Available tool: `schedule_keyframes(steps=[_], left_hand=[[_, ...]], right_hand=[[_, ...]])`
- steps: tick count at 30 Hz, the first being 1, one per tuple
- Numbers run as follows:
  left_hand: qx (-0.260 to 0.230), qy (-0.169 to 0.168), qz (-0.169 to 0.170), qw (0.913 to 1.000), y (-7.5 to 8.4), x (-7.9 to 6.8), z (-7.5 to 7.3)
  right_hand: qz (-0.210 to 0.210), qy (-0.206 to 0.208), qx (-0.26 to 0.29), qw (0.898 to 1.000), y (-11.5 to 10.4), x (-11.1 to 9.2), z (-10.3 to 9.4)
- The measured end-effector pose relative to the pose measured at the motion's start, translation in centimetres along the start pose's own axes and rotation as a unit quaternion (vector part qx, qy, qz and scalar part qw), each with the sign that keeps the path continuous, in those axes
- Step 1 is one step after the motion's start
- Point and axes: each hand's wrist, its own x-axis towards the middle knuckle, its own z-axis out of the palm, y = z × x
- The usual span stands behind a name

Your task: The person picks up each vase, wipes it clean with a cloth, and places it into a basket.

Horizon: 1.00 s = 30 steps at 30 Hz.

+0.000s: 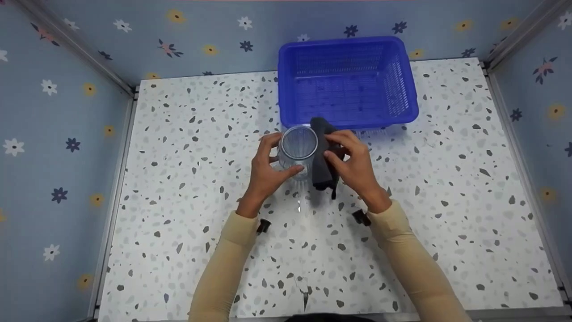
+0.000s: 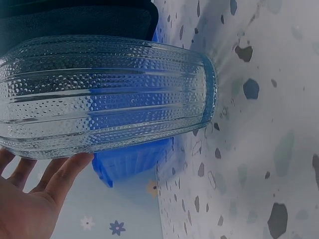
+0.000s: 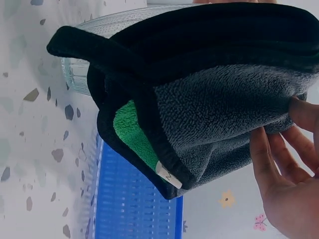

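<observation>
A clear ribbed glass vase [image 1: 298,145] stands upright in front of the basket, its round mouth facing up. My left hand [image 1: 267,167] grips it from the left, thumb on the near side and fingers round the far side. Dimples and long ribs cover the vase [image 2: 119,94] in the left wrist view, and its base meets the tabletop. Against the vase's right side is a folded dark grey cloth [image 1: 321,156]. My right hand [image 1: 353,158] pinches this cloth between thumb and fingers. The cloth [image 3: 214,99] shows black edging, a loop, a white tag and a green inner face.
Behind the hands, a blue plastic basket [image 1: 348,125] with slotted walls stands near the back wall. The speckled white tabletop [image 1: 196,179] spreads out on both sides. Flower-patterned blue panels [image 1: 67,147] enclose it left, right and back.
</observation>
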Motion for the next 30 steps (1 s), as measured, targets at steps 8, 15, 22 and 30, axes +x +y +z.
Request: schedule_keyframes(steps=[8,15,22,30], left_hand=[[-0.013,-0.005,-0.021,0.9997,0.6,0.1,1.4],[-0.04,-0.012,-0.057,0.9975,1.2,0.2,2.6],[-0.045,-0.02,-0.051,0.9975,1.7,0.4,3.8],[-0.031,-0.027,-0.059,0.9974,2.3,0.7,4.9]], right_hand=[[-0.003,0.007,-0.007,1.0,0.1,-0.5,-1.4],[0.003,0.008,-0.009,1.0,0.3,-1.0,-2.6],[0.006,0.016,-0.014,1.0,0.2,-1.4,-3.9],[0.001,0.017,-0.052,0.999,0.1,-1.8,-5.2]])
